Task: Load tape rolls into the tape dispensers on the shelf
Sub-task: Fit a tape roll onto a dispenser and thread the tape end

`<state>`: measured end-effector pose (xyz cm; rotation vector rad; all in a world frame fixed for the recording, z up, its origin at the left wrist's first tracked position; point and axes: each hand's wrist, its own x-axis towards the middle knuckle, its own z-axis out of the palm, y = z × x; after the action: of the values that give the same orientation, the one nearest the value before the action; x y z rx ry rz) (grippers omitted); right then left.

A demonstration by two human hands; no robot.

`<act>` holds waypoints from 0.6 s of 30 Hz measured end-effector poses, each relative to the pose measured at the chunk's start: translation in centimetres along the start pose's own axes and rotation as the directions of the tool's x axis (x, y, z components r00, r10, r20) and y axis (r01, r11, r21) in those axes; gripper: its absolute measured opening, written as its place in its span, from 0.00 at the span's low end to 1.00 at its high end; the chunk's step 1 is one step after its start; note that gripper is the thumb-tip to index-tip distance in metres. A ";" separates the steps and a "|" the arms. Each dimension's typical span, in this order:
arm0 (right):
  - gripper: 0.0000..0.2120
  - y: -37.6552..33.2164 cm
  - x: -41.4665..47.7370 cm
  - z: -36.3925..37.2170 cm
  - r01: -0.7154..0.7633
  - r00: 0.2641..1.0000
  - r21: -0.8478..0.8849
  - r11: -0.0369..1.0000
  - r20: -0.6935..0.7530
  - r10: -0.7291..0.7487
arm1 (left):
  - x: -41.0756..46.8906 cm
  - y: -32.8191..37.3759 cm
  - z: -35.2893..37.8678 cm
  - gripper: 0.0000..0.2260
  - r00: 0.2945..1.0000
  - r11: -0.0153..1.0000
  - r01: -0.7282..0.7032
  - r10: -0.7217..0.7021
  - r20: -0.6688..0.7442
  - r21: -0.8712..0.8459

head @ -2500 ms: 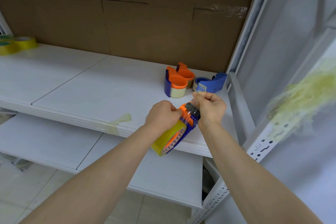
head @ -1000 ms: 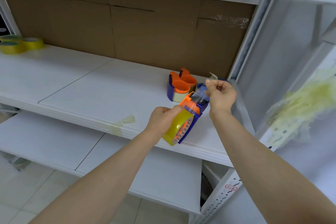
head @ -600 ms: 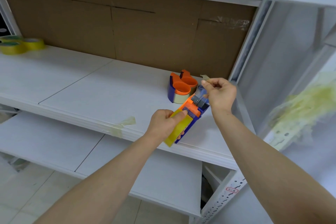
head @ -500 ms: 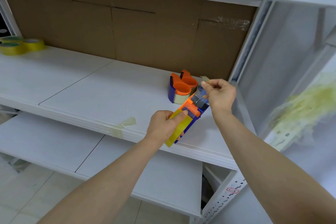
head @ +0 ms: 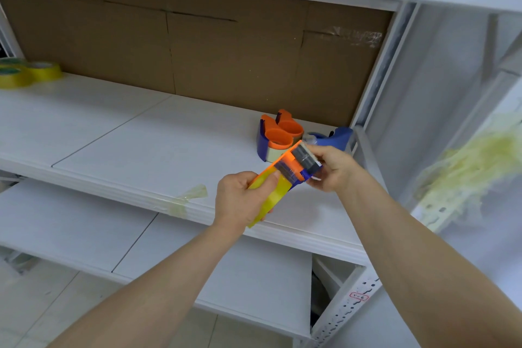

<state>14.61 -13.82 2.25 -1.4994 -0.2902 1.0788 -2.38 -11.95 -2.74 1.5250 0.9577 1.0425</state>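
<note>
1. The left hand (head: 240, 200) curls round the yellow tape roll (head: 272, 196) seated in the orange-and-blue dispenser (head: 293, 168), held above the shelf (head: 169, 155) near its front edge.
2. At two o'clock from it, the right hand (head: 332, 168) pinches the cutter end. I judge the toothed blade could nick a fingertip, or a loose tape tail could stick back onto the roll.
3. At twelve o'clock stand loaded dispensers (head: 279, 135). Spare rolls (head: 31, 75) lie far off at ten o'clock.

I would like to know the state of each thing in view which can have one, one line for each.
Held dispenser: loaded with a roll, off the shelf.
Left hand: grips the dispenser's roll end.
Right hand: grips its cutter end.
Orange dispensers: standing on the shelf, front one loaded.
Blue dispenser: on the shelf, load unclear.
Spare rolls: lying loose, far left.
</note>
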 end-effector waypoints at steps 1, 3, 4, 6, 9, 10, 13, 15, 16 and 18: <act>0.07 0.2 -0.2 0.0 -0.065 0.997 0.059 0.996 0.045 0.063 | -0.1 0.2 0.0 0.19 1.000 1.000 -0.013 0.013 0.001 -0.013; 0.05 0.6 -0.3 0.2 -0.135 0.989 0.179 0.975 0.086 0.121 | -0.3 0.4 -0.1 0.23 0.999 0.998 -0.047 0.047 -0.020 -0.034; 0.05 0.7 -0.3 0.3 -0.147 0.988 0.233 0.961 0.083 0.131 | -0.3 0.5 -0.1 0.24 0.998 0.998 -0.060 0.059 -0.036 -0.036; 0.06 0.8 -0.4 0.6 -0.153 0.988 0.315 0.937 0.083 0.133 | -0.3 0.7 -0.1 0.23 0.996 0.996 -0.067 0.063 -0.062 -0.055; 0.07 0.7 -0.6 1.2 -0.165 0.986 0.363 0.917 0.091 0.141 | -0.5 1.1 -0.2 0.20 0.996 0.993 -0.049 0.041 -0.082 -0.105; 0.07 0.6 -0.7 1.3 -0.166 0.985 0.364 0.917 0.093 0.142 | -0.5 1.2 -0.2 0.19 0.996 0.992 -0.049 0.039 -0.085 -0.118; 0.08 0.6 -0.8 1.7 -0.168 0.985 0.360 0.918 0.100 0.141 | -0.6 1.2 -0.6 0.19 0.994 0.992 -0.070 0.060 -0.095 -0.106; 0.08 0.6 -0.8 1.8 -0.160 0.986 0.361 0.919 0.103 0.131 | -0.7 1.2 -1.0 0.20 0.990 0.992 -0.093 0.083 -0.109 -0.086; 0.08 0.6 -0.8 2.0 -0.156 0.987 0.365 0.918 0.103 0.127 | -0.7 1.3 -1.1 0.21 0.989 0.991 -0.103 0.093 -0.119 -0.083; 0.08 0.6 -0.9 2.4 -0.157 0.986 0.376 0.913 0.108 0.125 | -0.8 1.3 -1.3 0.25 0.984 0.989 -0.128 0.117 -0.135 -0.077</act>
<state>12.13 -13.05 2.42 -1.1382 -0.0204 1.2339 -3.77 -12.49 -1.45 1.4741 0.9055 1.2680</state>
